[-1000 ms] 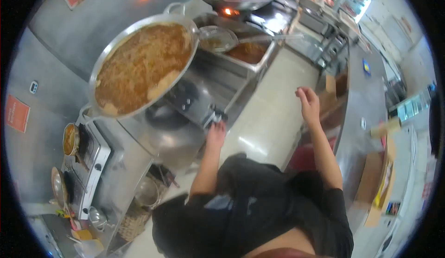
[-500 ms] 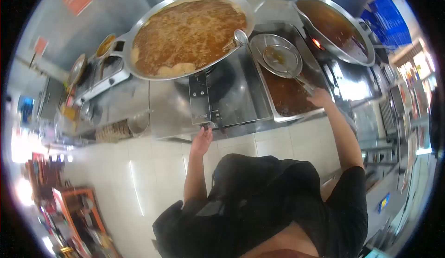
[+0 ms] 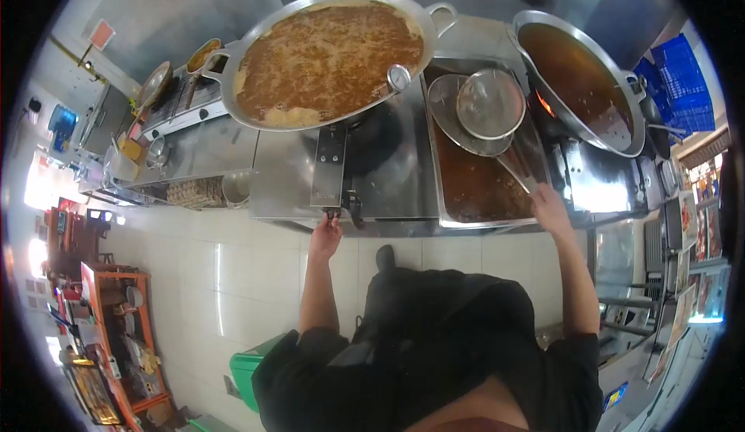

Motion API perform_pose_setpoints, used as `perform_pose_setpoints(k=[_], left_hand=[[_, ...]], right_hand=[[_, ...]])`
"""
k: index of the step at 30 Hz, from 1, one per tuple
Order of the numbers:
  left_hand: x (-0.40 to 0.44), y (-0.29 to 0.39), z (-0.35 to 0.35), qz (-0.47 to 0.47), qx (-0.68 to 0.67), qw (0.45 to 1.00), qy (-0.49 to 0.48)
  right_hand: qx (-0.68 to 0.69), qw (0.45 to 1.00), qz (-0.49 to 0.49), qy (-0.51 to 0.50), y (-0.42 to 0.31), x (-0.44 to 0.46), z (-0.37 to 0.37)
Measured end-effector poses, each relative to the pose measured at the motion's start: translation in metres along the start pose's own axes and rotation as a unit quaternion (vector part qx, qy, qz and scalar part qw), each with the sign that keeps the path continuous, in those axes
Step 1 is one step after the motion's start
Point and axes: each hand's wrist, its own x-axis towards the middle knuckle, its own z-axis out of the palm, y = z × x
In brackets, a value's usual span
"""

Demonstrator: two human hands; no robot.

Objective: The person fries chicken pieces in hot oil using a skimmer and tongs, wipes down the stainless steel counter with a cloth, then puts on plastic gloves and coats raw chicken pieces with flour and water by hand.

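My right hand (image 3: 552,209) is closed around the handle of a round mesh strainer (image 3: 490,104). The strainer is over a shallow round metal pan or second skimmer (image 3: 448,114), which overlaps a rectangular steel tray (image 3: 443,213) of brown liquid with bits in it. At the stove's front edge, the fingers of my left hand (image 3: 326,235) pinch a small burner knob (image 3: 331,215) below the metal control box (image 3: 329,166). Above it, a large wok (image 3: 226,83) holds bubbling brown oil, with a round dial thermometer (image 3: 398,77) at its right rim.
A second wok (image 3: 634,106) of brown liquid stands at the right, with a flame (image 3: 545,104) beneath it. Blue crates (image 3: 683,83) are behind it. To the left are a small stove (image 3: 186,117) with pans and a steel pot (image 3: 236,189). A green bin (image 3: 247,378) stands behind me.
The strainer has lifted and separated from the round pan below it, held by my right hand. My left hand has closed its fingers at the knob. The view has shifted slightly.
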Motion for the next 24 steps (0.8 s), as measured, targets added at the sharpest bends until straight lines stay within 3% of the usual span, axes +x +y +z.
perform_pose_setpoints(k=[2,3,5,10,12,14,18,24], left_hand=[[0.005,0.003,0.001,-0.008,0.001,0.997,-0.071],[0.002,0.001,0.013,0.005,0.006,1.0,0.014],[-0.001,0.001,0.018,-0.005,-0.008,1.0,0.025],[0.004,0.0,0.003,0.002,-0.043,0.999,0.009],[0.004,-0.001,0.001,-0.018,-0.054,0.994,-0.096],[0.006,-0.001,-0.001,-0.016,-0.059,0.995,-0.081],[0.004,-0.002,0.002,-0.022,-0.087,0.995,-0.051],[0.009,-0.003,-0.013,-0.033,-0.101,0.991,-0.086]], right_hand=[[-0.161,0.982,-0.065,0.08,-0.024,-0.025,-0.019],[-0.16,0.982,-0.059,0.079,-0.038,-0.035,-0.027],[-0.259,0.958,0.031,0.116,-0.066,-0.047,-0.039],[-0.29,0.937,-0.01,0.193,-0.091,-0.031,-0.053],[-0.284,0.933,-0.027,0.221,-0.1,-0.011,-0.057],[-0.271,0.919,-0.072,0.279,-0.122,0.015,-0.061],[-0.342,0.888,-0.122,0.283,-0.17,0.084,-0.075],[-0.395,0.885,-0.168,0.179,-0.244,0.208,-0.075]])
